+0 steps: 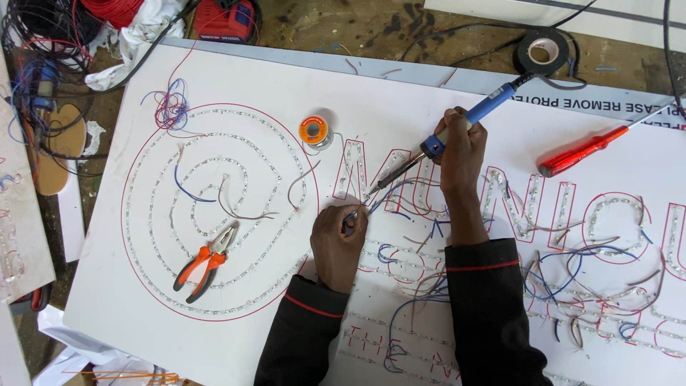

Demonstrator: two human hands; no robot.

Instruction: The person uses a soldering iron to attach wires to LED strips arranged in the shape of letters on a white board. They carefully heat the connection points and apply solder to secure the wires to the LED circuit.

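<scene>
My right hand [461, 150] grips a blue-handled soldering iron [471, 118], its metal tip pointing down-left toward the wire ends beside my left hand. My left hand [337, 239] pinches a thin blue wire [379, 196] against a white sign board [236, 78]. The board carries strips of small lights laid in red-outlined letters and a spiral inside a circle [214, 207]. Loose blue and brown wires [572, 264] curl over the letter strips to the right.
A small spool of solder wire [314, 131] stands on the board above my left hand. Orange-handled pliers [207, 261] lie in the circle. A red screwdriver [582, 151] lies at right, black tape roll [543, 50] at top, tangled cables [50, 43] at top left.
</scene>
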